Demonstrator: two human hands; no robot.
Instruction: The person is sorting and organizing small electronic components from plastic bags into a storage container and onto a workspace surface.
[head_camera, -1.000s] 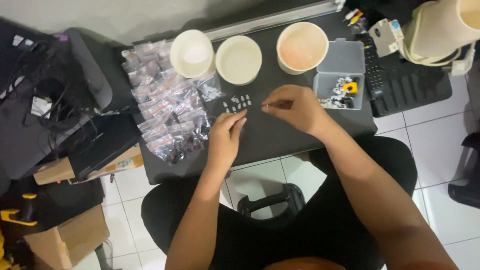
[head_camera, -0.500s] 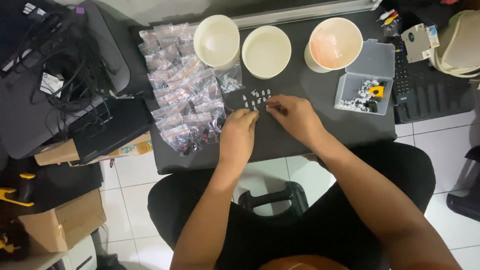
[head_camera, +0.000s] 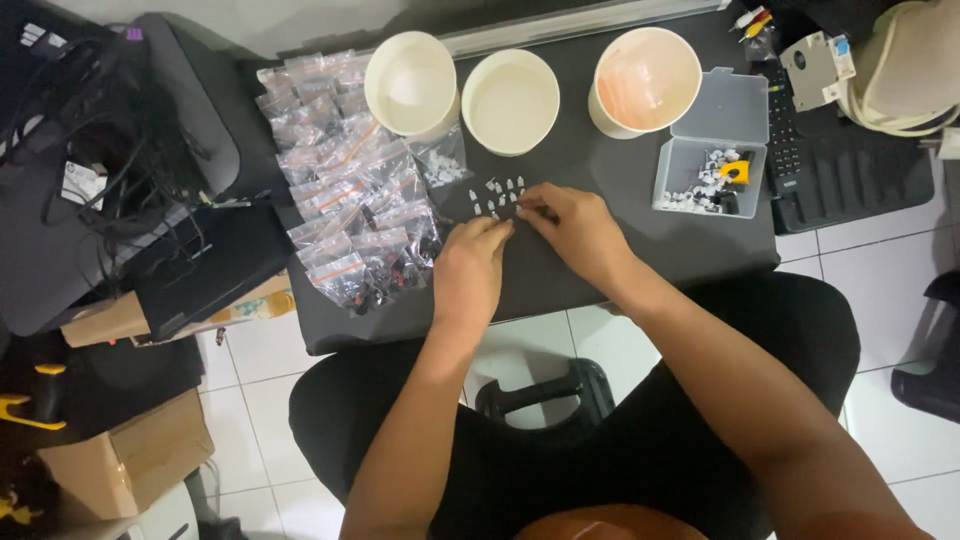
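Three bowls (head_camera: 512, 100), two hands (head_camera: 470, 275) together.

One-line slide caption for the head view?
Both hands, left and right, arrange small white parts on a dark table.

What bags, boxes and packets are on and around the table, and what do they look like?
Pile of small clear plastic zip bags: left part of the dark table, holding tiny parts.
One clear bag of white bits: below the left paper bowl.
Clear plastic lidded box: right side, open, white, black and yellow parts inside.
Brown cardboard boxes: on the floor, lower left.
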